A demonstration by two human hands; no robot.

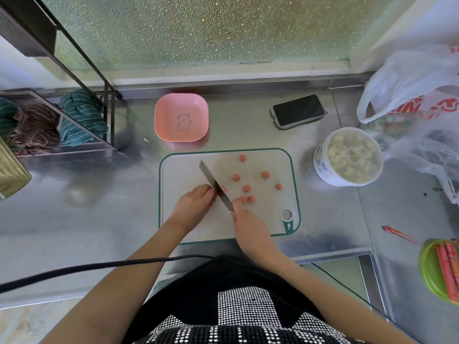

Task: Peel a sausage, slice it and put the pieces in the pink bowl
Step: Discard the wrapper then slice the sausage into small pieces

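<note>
Several pink sausage pieces (247, 188) lie scattered on the white, green-edged cutting board (270, 219). My right hand (248, 224) grips the handle of a knife (214, 184), whose blade points away to the upper left. Its edge rests beside a last bit of sausage (224, 188). My left hand (196, 201) lies on the board with curled fingertips right against the blade; what it holds is hidden. The pink bowl (181, 117), with a bear drawn inside, stands beyond the board and holds no pieces.
A phone (298, 110) lies at the back right. A white tub of food (347, 156) and plastic bags (409, 95) stand to the right. A green plate with wrapped sausages (444, 269) is at the right edge. A rack with cloths (62, 120) stands left.
</note>
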